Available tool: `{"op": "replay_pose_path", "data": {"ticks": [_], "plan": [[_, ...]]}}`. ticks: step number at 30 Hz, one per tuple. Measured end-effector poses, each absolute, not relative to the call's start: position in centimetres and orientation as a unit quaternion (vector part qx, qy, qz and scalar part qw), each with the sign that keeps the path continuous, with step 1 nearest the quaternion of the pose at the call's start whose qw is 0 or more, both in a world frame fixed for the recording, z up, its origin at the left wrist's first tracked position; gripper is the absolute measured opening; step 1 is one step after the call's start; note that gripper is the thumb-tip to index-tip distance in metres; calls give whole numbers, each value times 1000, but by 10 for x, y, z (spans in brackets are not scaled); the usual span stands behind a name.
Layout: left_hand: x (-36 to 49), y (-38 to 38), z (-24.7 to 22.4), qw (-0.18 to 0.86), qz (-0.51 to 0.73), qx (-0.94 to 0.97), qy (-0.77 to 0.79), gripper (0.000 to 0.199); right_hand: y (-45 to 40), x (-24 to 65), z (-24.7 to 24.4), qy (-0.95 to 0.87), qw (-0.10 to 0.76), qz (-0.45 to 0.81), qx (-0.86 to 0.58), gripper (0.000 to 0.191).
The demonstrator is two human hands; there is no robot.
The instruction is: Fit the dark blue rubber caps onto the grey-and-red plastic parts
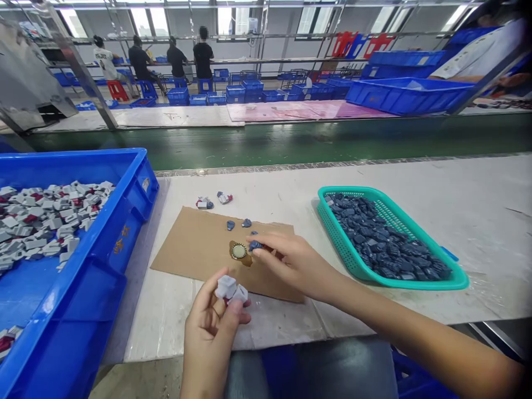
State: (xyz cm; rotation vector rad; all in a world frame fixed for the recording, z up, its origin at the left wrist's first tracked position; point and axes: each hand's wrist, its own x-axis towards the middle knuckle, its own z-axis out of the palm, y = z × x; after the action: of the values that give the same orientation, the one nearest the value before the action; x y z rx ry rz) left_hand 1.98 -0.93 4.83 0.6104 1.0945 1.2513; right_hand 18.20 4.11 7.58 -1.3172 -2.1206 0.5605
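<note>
My left hand [214, 321] pinches a small light-grey and dark-red plastic part [228, 288] in front of the cardboard sheet. In the fingertips of my right hand [286, 257] is a small dark-blue plastic piece [255, 245], held over the cardboard [187, 244]. Just left of it sits a round metal cap with a pale centre [238, 251], beside a brown smear on the cardboard. A few loose dark-blue pieces [230, 225] lie farther back on the sheet. Behind the cardboard are two joined grey, red and blue parts [225, 197].
At the left stands a large blue bin [124, 221] of grey and red parts. A teal basket [336, 235] full of dark-blue pieces is on the right. Beyond the table runs a green belt [266, 141]. Other people work in the background, and one is at the far right.
</note>
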Motion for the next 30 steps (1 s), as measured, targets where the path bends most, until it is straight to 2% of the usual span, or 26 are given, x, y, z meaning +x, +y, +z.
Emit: {"op": "replay_pose_path", "data": {"ticks": [6, 12, 18, 21, 25, 30], "plan": [[17, -5, 35, 687, 515, 258, 442, 23, 22, 165, 73, -810, 275, 282, -435, 28], [22, -7, 28, 722, 459, 267, 443, 43, 12, 158, 67, -821, 296, 265, -411, 34], [17, -3, 34, 707, 478, 269, 446, 35, 22, 161, 73, -819, 317, 249, -408, 19], [11, 0, 38, 706, 527, 234, 412, 35, 42, 166, 72, -810, 302, 182, -469, 19], [5, 3, 42, 647, 549, 239, 472, 38, 69, 171, 63, -822, 246, 99, -504, 17], [1, 3, 42, 618, 543, 283, 494, 32, 75, 168, 54, -847, 188, 99, -488, 13]]}}
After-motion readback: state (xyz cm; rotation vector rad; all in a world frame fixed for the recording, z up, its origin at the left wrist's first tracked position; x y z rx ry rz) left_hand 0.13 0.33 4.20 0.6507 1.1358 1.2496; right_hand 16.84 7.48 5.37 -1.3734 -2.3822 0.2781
